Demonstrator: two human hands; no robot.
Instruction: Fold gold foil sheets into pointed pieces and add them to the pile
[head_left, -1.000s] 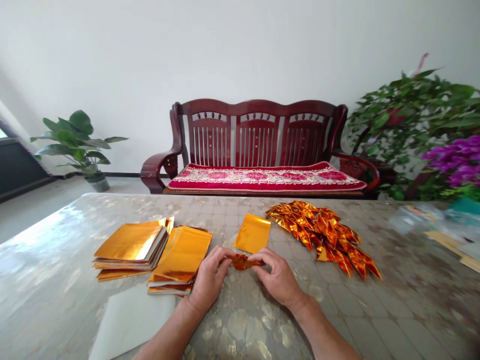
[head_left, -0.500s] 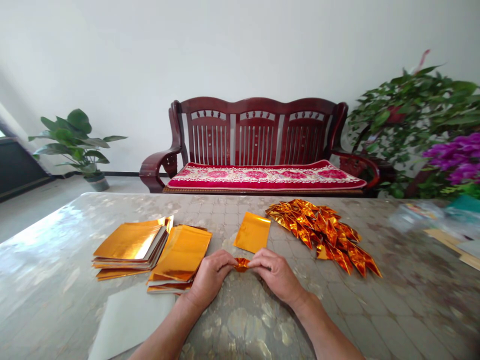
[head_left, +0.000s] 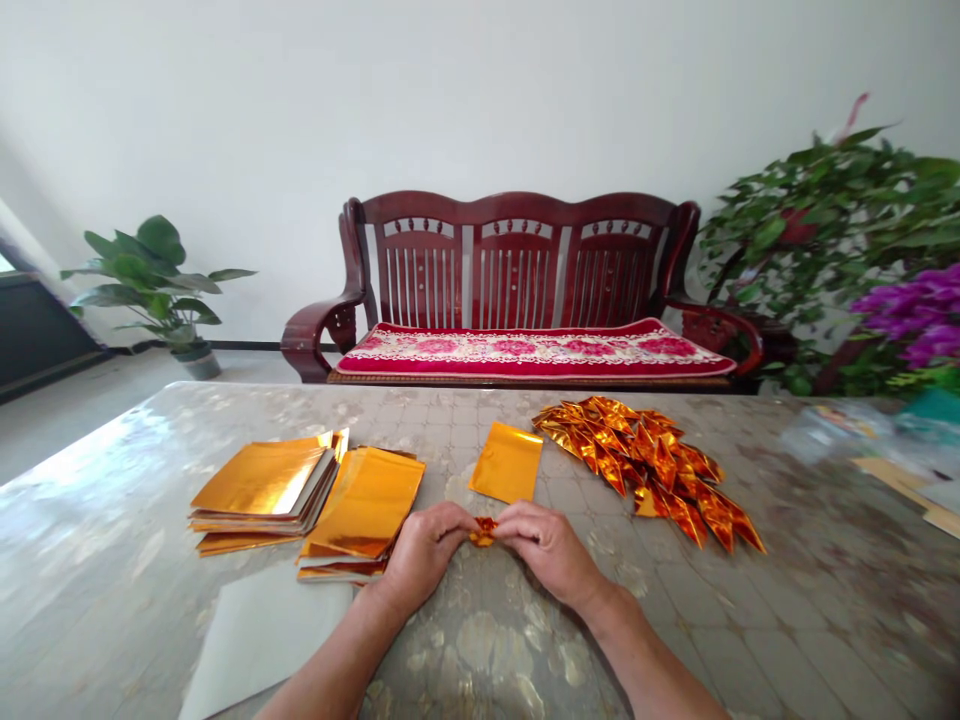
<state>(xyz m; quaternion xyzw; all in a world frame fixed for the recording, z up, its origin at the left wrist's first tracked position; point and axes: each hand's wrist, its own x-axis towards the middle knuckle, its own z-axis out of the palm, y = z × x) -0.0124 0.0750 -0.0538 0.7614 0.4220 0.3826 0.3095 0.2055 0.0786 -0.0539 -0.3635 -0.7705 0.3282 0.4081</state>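
Note:
A small folded piece of gold foil paper [head_left: 484, 532] is pinched between both hands just above the table. My left hand [head_left: 429, 548] is closed on its left end, and my right hand [head_left: 546, 545] closes on the right end; the fingers cover both ends. Just beyond them lies a single flat gold foil sheet [head_left: 507, 462]. By my left forearm are two stacks of foil paper, the nearer stack [head_left: 367, 505] and the farther-left stack [head_left: 259, 480]. A pile of folded, pointed foil pieces [head_left: 652, 460] spreads out to the right.
A pale sheet [head_left: 266, 635] lies under my left forearm on the patterned table [head_left: 480, 650]. Plastic packaging [head_left: 836, 430] and tan card pieces [head_left: 900, 485] sit at the right edge. Behind the table stands a wooden bench [head_left: 517, 260], with potted plants on either side.
The foil piece between my fingers has changed shape and looks more crumpled in its middle. Both hands stay almost in place, and the view has shifted very slightly.

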